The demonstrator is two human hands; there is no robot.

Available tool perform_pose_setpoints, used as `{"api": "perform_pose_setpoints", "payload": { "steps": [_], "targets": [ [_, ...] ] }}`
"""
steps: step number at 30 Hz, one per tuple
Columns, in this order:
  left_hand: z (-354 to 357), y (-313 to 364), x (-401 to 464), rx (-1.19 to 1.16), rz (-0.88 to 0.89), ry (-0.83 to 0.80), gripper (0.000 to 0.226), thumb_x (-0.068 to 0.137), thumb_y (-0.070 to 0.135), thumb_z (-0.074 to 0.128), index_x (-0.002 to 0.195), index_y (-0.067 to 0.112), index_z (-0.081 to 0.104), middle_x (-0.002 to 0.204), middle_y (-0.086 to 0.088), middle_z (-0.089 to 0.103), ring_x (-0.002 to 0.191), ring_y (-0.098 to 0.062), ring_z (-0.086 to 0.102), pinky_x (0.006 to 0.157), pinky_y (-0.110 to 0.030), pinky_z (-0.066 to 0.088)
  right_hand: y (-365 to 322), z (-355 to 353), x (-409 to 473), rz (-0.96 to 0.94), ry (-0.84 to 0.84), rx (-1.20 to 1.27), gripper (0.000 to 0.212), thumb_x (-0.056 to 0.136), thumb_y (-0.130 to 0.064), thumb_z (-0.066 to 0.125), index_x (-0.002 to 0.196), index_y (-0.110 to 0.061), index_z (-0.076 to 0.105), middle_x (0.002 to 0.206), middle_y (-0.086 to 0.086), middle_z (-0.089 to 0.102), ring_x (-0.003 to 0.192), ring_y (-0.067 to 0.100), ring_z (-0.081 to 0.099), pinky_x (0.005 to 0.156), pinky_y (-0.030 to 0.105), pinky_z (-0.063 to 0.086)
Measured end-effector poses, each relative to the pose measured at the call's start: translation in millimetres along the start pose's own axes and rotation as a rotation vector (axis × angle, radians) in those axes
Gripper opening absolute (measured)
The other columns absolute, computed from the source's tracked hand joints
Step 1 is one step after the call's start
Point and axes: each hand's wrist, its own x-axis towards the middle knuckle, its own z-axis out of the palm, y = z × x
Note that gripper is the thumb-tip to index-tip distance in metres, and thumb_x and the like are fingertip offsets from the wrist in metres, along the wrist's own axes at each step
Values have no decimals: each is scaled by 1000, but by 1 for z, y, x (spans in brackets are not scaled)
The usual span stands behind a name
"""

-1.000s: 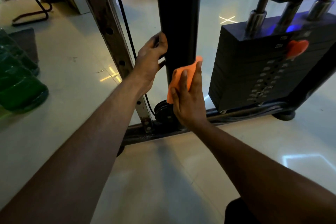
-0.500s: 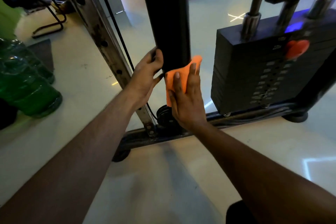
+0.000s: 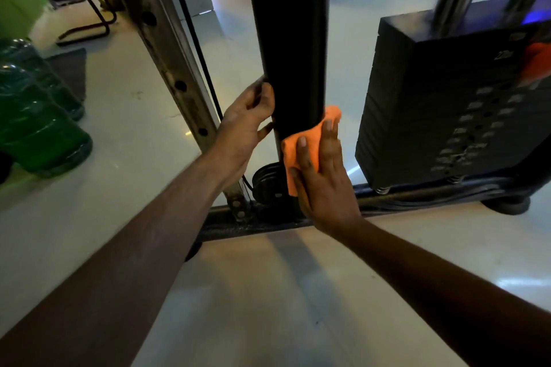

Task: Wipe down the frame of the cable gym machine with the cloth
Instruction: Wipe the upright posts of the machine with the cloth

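A wide black upright post of the cable machine frame rises in the middle of the view. My right hand presses an orange cloth flat against the post's lower part, fingers straight. My left hand holds the post's left edge, fingers curled round it. To the left of the post stands a worn metal upright with holes, and a black cable runs beside it. The black base bar lies along the floor under both.
A black weight stack with chrome guide rods stands on the right. Green water bottles lie on the floor at left, a chair base behind them. A pulley sits low by the post. Pale glossy floor lies in front.
My right hand has slid the cloth down the post. My left hand has followed it down the post's left edge. The view has moved closer.
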Motion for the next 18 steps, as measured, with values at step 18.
{"api": "perform_pose_setpoints", "payload": {
  "steps": [18],
  "targets": [
    [16, -48, -5, -32, 161, 41, 47, 115, 32, 49, 162, 28, 47, 153, 13, 61, 137, -2, 58, 117, -34, 50, -8, 31, -12, 100, 144, 90, 64, 118, -43, 36, 170, -13, 11, 175, 14, -23, 166, 44, -12, 129, 70, 16]
  ]
}}
